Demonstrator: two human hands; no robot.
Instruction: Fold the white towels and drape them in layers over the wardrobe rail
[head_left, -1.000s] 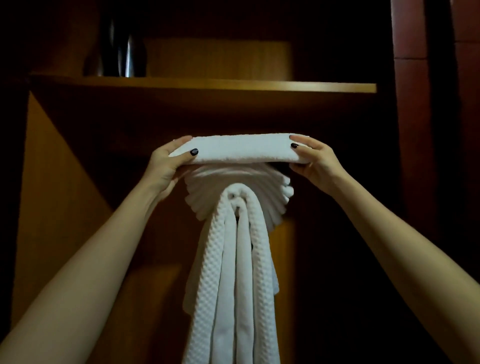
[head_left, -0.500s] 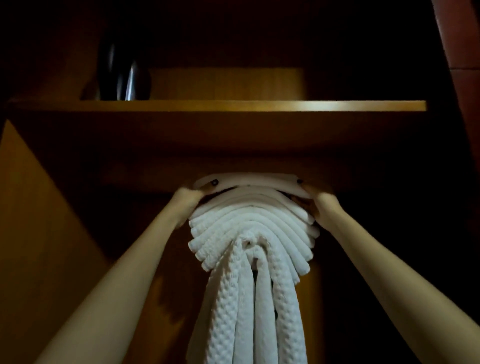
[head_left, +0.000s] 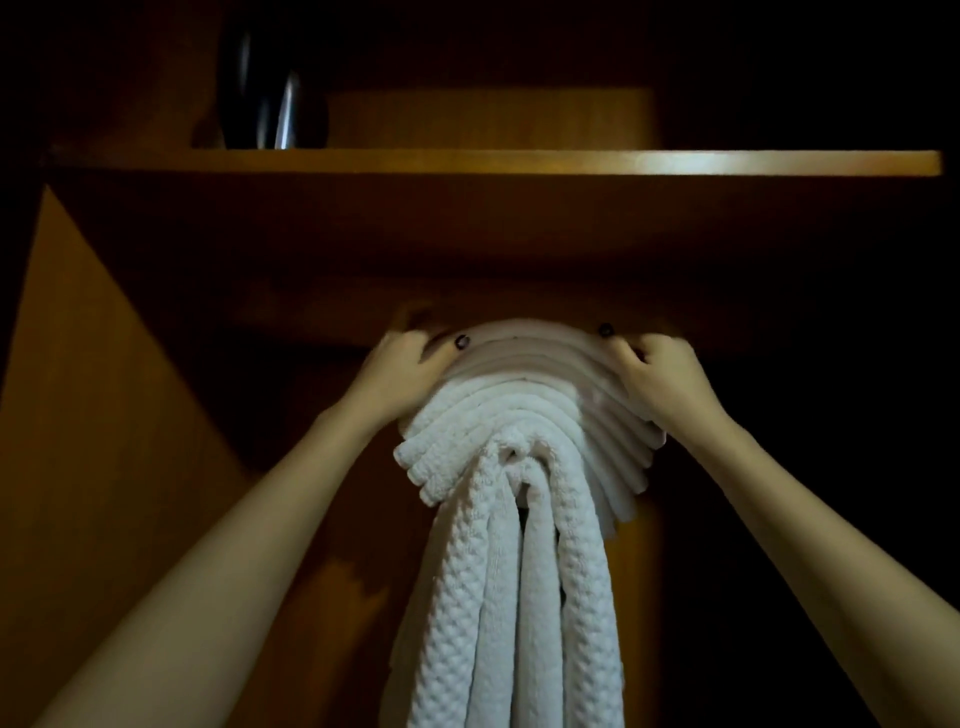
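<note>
Several folded white towels (head_left: 524, 415) arch in layers over the wardrobe rail, which they hide. A long waffle-weave towel (head_left: 498, 597) hangs down from the middle of the stack. The topmost folded towel (head_left: 535, 335) lies curved over the others, just under the shelf. My left hand (head_left: 402, 371) grips its left end, thumb on top. Gripping its right end is my right hand (head_left: 657, 374), fingers curled over the edge.
A wooden shelf (head_left: 519, 163) runs across just above the towels, with little room between. A dark shiny object (head_left: 270, 88) stands on its left part. The wardrobe's wooden side panel (head_left: 93, 415) is at the left; the right side is dark.
Both hands carried the flat folded towel up and laid it over the stack. It now bends down at both ends under my hands. The view has moved closer.
</note>
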